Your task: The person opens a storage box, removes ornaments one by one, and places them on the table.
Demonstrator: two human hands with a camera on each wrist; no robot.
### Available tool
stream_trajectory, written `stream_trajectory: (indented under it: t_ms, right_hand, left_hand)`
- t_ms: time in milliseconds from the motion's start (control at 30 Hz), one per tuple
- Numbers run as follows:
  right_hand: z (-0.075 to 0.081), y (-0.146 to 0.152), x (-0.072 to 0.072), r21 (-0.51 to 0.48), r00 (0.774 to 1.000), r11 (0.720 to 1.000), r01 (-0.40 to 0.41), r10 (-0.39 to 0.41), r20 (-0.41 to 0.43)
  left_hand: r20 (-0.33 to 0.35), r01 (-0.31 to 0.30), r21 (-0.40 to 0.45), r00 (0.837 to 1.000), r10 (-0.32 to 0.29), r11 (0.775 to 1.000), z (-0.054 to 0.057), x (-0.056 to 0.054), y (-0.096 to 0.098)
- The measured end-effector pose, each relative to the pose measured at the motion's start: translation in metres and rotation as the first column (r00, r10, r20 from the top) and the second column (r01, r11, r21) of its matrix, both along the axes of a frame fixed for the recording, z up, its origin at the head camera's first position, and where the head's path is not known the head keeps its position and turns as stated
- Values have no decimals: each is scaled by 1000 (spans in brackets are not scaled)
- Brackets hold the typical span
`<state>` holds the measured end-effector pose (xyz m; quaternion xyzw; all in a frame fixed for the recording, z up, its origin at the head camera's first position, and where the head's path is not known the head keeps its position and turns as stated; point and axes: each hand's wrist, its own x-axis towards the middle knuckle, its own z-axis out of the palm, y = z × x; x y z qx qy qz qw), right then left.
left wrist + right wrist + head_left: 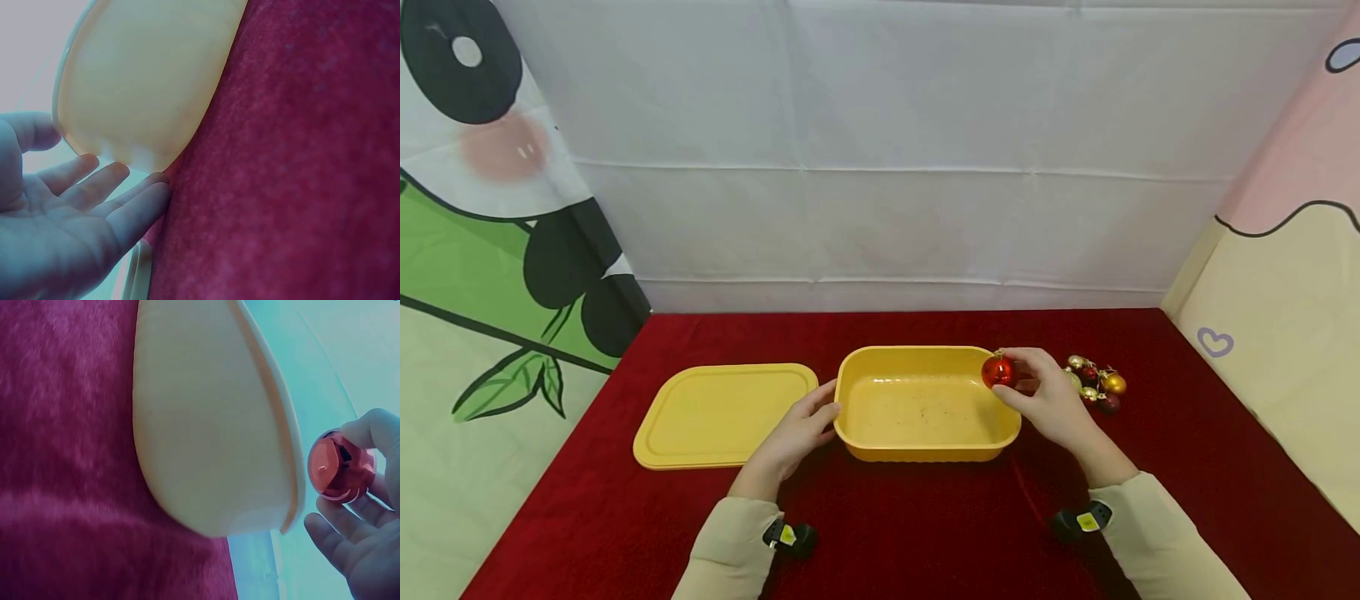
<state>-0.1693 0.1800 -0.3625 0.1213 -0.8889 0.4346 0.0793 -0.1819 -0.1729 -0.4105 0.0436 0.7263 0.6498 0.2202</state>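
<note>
A yellow plastic box (925,408) stands on the red cloth in front of me, its inside facing up with no lid on. My left hand (797,433) touches the box's left end; in the left wrist view its fingertips (115,172) lie against the wall and the thumb is by the rim. Between thumb and fingers, my right hand (1048,396) pinches a shiny red Christmas bauble (997,372) at the box's right rim. The right wrist view shows the bauble (328,469) just beyond the rim, held above the table.
Left of the box lies its flat yellow lid (726,417). Beyond my right hand is a small cluster of gold, red and dark baubles (1093,383). A white cloth backdrop (910,208) rises behind the table's far edge, with printed cloths at both sides.
</note>
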Motion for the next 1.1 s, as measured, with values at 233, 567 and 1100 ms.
stream_trajectory:
  t_ms: [233,567,1100]
  right_hand:
    - [0,12,4,0,999,999,40,-40,29]
    - [-5,32,4,26,997,997,66,-67,39]
    - [-5,66,14,102,992,988,119,-123,31]
  left_hand:
    - [-3,-4,2,1000,4,1000,-1,0,0]
    - [-5,-3,1,1000,3,1000,-1,0,2]
    - [-7,-13,-6,1000,13,1000,0,0,5]
